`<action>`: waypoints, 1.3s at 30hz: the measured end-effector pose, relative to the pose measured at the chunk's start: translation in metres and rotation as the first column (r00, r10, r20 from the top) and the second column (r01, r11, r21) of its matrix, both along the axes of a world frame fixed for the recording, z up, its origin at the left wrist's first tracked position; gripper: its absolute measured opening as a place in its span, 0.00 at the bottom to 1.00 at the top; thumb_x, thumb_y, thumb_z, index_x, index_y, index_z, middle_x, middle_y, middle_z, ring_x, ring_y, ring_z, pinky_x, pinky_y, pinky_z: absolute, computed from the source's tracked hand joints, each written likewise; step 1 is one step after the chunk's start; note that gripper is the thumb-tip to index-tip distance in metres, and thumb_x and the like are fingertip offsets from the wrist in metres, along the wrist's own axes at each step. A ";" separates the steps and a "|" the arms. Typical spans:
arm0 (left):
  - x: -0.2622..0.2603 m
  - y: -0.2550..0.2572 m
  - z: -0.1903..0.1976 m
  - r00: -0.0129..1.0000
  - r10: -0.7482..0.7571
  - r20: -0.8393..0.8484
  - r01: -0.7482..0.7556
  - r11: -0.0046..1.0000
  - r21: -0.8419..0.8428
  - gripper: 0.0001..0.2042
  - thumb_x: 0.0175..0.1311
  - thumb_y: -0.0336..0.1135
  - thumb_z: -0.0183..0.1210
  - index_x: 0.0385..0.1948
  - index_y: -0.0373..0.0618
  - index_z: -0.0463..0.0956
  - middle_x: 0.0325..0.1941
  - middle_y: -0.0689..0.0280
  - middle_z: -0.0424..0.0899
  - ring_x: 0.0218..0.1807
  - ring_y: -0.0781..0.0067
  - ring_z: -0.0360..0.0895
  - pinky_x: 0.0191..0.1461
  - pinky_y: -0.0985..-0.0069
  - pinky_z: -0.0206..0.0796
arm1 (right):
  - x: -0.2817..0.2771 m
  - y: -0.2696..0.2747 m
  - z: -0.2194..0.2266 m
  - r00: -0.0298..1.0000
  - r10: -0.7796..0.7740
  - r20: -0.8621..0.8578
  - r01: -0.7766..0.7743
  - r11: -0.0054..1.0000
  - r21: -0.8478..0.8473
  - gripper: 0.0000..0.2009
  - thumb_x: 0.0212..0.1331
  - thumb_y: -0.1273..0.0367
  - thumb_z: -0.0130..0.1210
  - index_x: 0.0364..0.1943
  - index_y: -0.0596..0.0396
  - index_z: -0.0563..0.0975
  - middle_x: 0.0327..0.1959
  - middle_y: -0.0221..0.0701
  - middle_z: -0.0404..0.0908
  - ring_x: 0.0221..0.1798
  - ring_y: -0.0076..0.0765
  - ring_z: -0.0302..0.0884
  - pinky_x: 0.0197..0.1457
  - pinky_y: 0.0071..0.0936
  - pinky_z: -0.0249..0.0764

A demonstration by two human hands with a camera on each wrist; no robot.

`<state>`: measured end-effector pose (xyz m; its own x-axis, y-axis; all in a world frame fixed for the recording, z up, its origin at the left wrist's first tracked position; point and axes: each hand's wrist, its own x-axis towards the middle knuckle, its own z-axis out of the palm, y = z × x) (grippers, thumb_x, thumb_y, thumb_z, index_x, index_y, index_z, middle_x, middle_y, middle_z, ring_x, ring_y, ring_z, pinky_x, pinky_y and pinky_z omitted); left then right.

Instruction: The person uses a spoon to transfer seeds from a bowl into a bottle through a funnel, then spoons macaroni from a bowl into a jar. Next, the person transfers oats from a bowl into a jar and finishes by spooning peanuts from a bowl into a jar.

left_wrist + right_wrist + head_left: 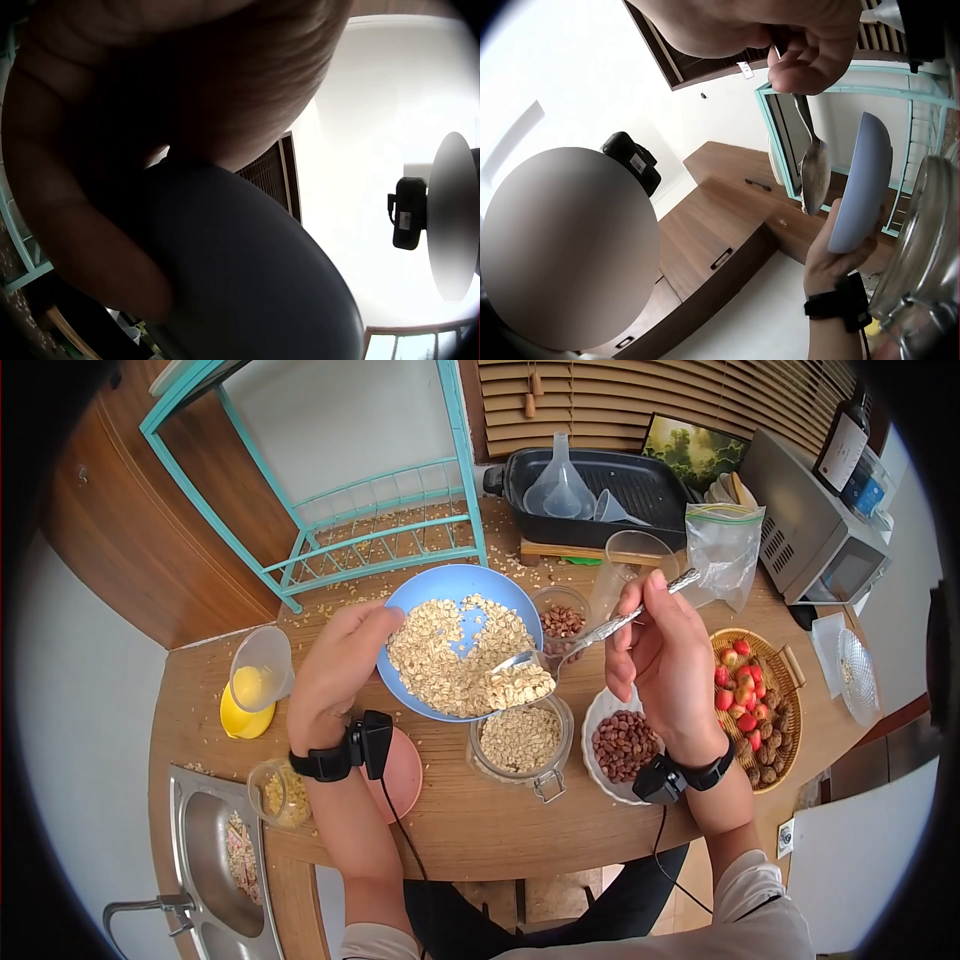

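A blue bowl (pixel 468 575) of oats is gripped at its left rim by my left hand (pixel 345 655); the left wrist view shows the fingers (pixel 112 262) against the bowl's dark underside (pixel 247 262). My right hand (pixel 665 650) pinches the handle of a metal spoon (pixel 600 630), whose heaped oats (pixel 522 686) sit over the bowl's lower right rim. In the right wrist view the spoon (pixel 815 169) hangs beside the tilted bowl (pixel 864 180), apart from it. Below the bowl stands an open glass jar (pixel 520 740) holding oats.
Around these stand a white bowl of reddish nuts (pixel 625 745), a cup of nuts (pixel 562 620), a fruit basket (pixel 795 730), a pink plate (pixel 400 780), and a plastic cup (pixel 262 660). A teal rack (pixel 380 550) and black pan (pixel 600 530) are behind; a sink (pixel 215 840) is front left.
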<state>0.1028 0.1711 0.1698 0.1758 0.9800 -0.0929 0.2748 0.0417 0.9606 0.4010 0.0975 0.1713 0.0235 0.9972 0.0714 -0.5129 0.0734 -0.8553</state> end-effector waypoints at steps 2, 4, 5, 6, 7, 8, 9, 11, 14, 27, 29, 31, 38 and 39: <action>0.001 -0.002 0.002 1.000 0.016 0.020 -0.016 1.000 -0.005 0.15 0.68 0.41 0.53 0.41 0.37 0.81 0.34 0.72 0.81 0.33 0.84 0.74 0.35 0.82 0.65 | -0.001 -0.001 0.000 0.999 -0.033 0.043 0.032 0.999 0.033 0.19 0.77 0.55 0.39 0.37 0.55 0.71 0.21 0.28 0.72 0.16 0.25 0.67 0.16 0.24 0.64; 0.001 -0.001 0.001 0.999 0.035 0.041 -0.034 0.999 -0.011 0.15 0.68 0.41 0.53 0.41 0.38 0.81 0.34 0.72 0.81 0.33 0.84 0.74 0.34 0.82 0.64 | 0.000 -0.001 0.001 0.999 -0.036 0.039 0.036 0.999 0.020 0.19 0.77 0.55 0.39 0.36 0.55 0.71 0.21 0.28 0.72 0.16 0.24 0.66 0.16 0.24 0.63; -0.001 0.002 -0.003 0.998 0.036 0.058 -0.036 0.999 -0.002 0.15 0.68 0.41 0.54 0.41 0.38 0.81 0.33 0.72 0.81 0.33 0.84 0.74 0.34 0.81 0.64 | 0.000 -0.001 0.002 0.999 -0.037 0.035 0.037 0.999 0.010 0.19 0.77 0.55 0.39 0.36 0.55 0.71 0.20 0.28 0.72 0.15 0.24 0.65 0.15 0.23 0.62; -0.003 0.003 -0.005 0.996 0.037 0.077 -0.038 0.999 0.008 0.15 0.68 0.41 0.54 0.40 0.38 0.81 0.33 0.72 0.81 0.33 0.84 0.74 0.34 0.81 0.64 | 0.000 -0.001 0.001 0.999 -0.036 0.036 0.036 0.999 0.010 0.19 0.77 0.55 0.39 0.36 0.55 0.71 0.20 0.28 0.72 0.15 0.24 0.65 0.15 0.23 0.62; -0.003 0.003 -0.005 0.996 0.038 0.078 -0.039 0.999 0.008 0.15 0.68 0.41 0.54 0.40 0.38 0.81 0.33 0.72 0.81 0.33 0.84 0.74 0.34 0.81 0.64 | 0.000 0.000 0.001 0.999 -0.037 0.039 0.036 0.999 0.018 0.19 0.77 0.55 0.39 0.36 0.55 0.71 0.20 0.28 0.72 0.15 0.24 0.65 0.15 0.23 0.62; -0.003 0.002 -0.004 0.996 0.044 0.074 -0.045 0.999 0.008 0.14 0.67 0.42 0.54 0.40 0.39 0.81 0.33 0.72 0.81 0.32 0.84 0.73 0.34 0.81 0.64 | 0.000 0.000 0.000 0.998 -0.038 0.042 0.037 0.999 0.027 0.19 0.77 0.55 0.39 0.35 0.55 0.72 0.20 0.28 0.72 0.15 0.24 0.64 0.15 0.23 0.62; -0.003 0.002 -0.003 0.996 0.049 0.070 -0.050 0.999 0.009 0.14 0.67 0.42 0.54 0.40 0.39 0.81 0.33 0.72 0.81 0.32 0.84 0.73 0.34 0.80 0.64 | 0.000 0.001 -0.001 0.998 -0.039 0.043 0.038 0.999 0.028 0.19 0.77 0.55 0.39 0.35 0.55 0.72 0.20 0.28 0.72 0.15 0.24 0.64 0.15 0.23 0.62; -0.003 0.002 -0.003 0.997 0.050 0.065 -0.050 0.999 0.003 0.14 0.67 0.42 0.54 0.39 0.40 0.81 0.33 0.72 0.81 0.32 0.84 0.73 0.34 0.80 0.64 | 0.001 0.002 -0.001 0.997 -0.035 0.068 0.034 0.999 0.027 0.19 0.77 0.55 0.39 0.35 0.55 0.72 0.19 0.27 0.71 0.15 0.23 0.64 0.15 0.23 0.61; -0.005 0.004 -0.004 0.997 0.052 0.056 -0.053 0.999 -0.001 0.13 0.67 0.42 0.54 0.38 0.41 0.81 0.32 0.73 0.81 0.32 0.85 0.73 0.34 0.81 0.63 | 0.002 0.002 0.000 0.997 -0.034 0.067 0.034 0.999 0.002 0.19 0.77 0.56 0.39 0.35 0.55 0.72 0.18 0.27 0.71 0.14 0.23 0.63 0.15 0.22 0.60; -0.007 0.002 0.001 0.994 0.067 0.083 -0.066 0.998 -0.021 0.15 0.67 0.42 0.53 0.43 0.40 0.81 0.35 0.72 0.82 0.34 0.84 0.75 0.36 0.82 0.66 | 0.000 -0.001 0.001 0.960 -0.152 0.236 0.129 0.986 0.110 0.19 0.77 0.55 0.39 0.32 0.54 0.70 0.18 0.26 0.68 0.11 0.20 0.57 0.13 0.19 0.54; -0.006 0.001 0.002 0.994 0.069 0.086 -0.068 0.998 -0.017 0.15 0.67 0.41 0.53 0.43 0.40 0.81 0.35 0.72 0.82 0.34 0.84 0.75 0.36 0.82 0.66 | 0.001 -0.001 0.001 0.955 -0.142 0.262 0.119 0.988 0.103 0.19 0.77 0.56 0.40 0.31 0.54 0.70 0.17 0.26 0.68 0.11 0.20 0.57 0.13 0.19 0.54; -0.007 0.002 0.000 0.994 0.070 0.088 -0.069 0.998 -0.013 0.15 0.67 0.41 0.53 0.43 0.40 0.82 0.35 0.72 0.82 0.34 0.84 0.75 0.36 0.82 0.66 | 0.001 -0.002 0.002 0.946 -0.131 0.297 0.111 0.990 0.085 0.19 0.77 0.56 0.40 0.31 0.53 0.71 0.16 0.25 0.68 0.12 0.19 0.58 0.14 0.18 0.54; -0.002 -0.001 0.004 0.996 0.036 0.076 -0.037 0.999 0.010 0.15 0.68 0.41 0.53 0.42 0.39 0.81 0.34 0.71 0.82 0.33 0.84 0.76 0.34 0.81 0.67 | -0.004 -0.009 0.003 0.789 -0.144 0.598 0.081 0.988 0.130 0.20 0.76 0.58 0.44 0.29 0.56 0.77 0.18 0.25 0.74 0.19 0.19 0.69 0.22 0.20 0.61; -0.001 -0.002 0.005 0.997 0.035 0.074 -0.036 0.999 0.007 0.15 0.68 0.41 0.53 0.42 0.39 0.81 0.34 0.71 0.82 0.33 0.84 0.76 0.33 0.81 0.67 | -0.006 -0.011 0.004 0.789 -0.144 0.598 0.082 0.988 0.130 0.20 0.76 0.58 0.44 0.29 0.56 0.77 0.18 0.25 0.74 0.19 0.19 0.69 0.22 0.20 0.61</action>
<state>0.1019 0.1693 0.1745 0.1472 0.9865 -0.0724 0.2017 0.0417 0.9785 0.3947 0.0866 0.1754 0.0567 0.9781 0.2001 0.1228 0.1921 -0.9737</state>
